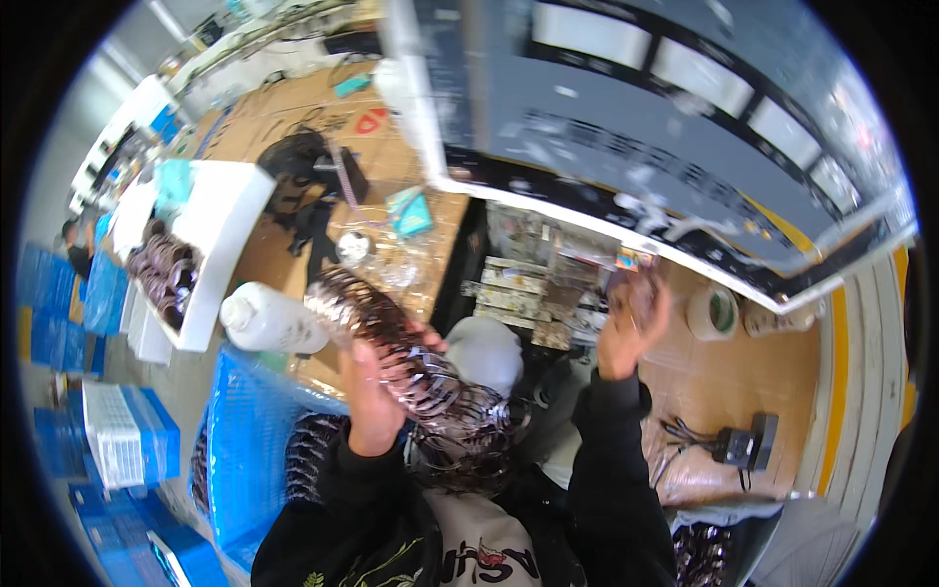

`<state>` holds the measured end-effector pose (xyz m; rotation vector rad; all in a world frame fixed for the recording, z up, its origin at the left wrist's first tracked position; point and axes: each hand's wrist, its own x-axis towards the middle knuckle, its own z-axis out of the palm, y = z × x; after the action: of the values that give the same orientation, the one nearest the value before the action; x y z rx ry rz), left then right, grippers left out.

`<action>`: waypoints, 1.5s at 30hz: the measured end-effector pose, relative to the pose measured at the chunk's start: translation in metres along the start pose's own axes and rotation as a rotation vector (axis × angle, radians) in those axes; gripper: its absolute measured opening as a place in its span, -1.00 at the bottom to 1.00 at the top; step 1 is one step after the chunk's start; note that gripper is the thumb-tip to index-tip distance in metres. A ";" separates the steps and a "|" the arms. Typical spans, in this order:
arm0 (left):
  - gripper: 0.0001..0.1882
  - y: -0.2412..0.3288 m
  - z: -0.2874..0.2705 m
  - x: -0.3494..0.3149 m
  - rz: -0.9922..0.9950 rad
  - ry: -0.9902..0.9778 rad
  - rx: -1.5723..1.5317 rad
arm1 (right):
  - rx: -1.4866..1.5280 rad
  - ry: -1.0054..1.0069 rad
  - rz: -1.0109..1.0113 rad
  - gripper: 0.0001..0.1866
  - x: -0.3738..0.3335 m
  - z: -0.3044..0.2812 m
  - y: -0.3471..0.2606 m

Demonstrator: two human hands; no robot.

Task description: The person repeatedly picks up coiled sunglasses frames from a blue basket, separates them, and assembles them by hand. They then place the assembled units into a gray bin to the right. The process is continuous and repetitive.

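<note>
A long stack of shiny, translucent brown curved pieces (396,342) runs diagonally across the middle, up from my chest. My left hand (377,391) is wrapped round the stack, with the thumb on the near side and fingertips showing beyond it. The stack's lower end rests against more brown pieces at my lap. My right hand (634,323) is raised at the right side of the metal fixture (518,289), under the edge of the grey machine panel. Its fingers are blurred, and I cannot make out whether something lies between them.
A white bottle (274,318) stands left of the stack, beside a blue crate (240,440) with more brown pieces. Further left is a white tray (230,210). Tape rolls (712,313) and a black power adapter (745,445) lie on the right. The machine's white-edged panel (626,137) overhangs the fixture.
</note>
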<state>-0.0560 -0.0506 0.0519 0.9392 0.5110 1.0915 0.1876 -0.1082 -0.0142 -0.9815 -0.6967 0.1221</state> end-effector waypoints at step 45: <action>0.24 -0.001 0.012 -0.006 0.057 -0.263 -0.283 | -0.679 -0.701 -0.356 -0.39 -0.078 0.045 -0.115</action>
<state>-0.0491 -0.0607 0.0567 0.8344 0.1100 1.0407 0.0761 -0.1721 0.0562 -1.4557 -1.6135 -0.1030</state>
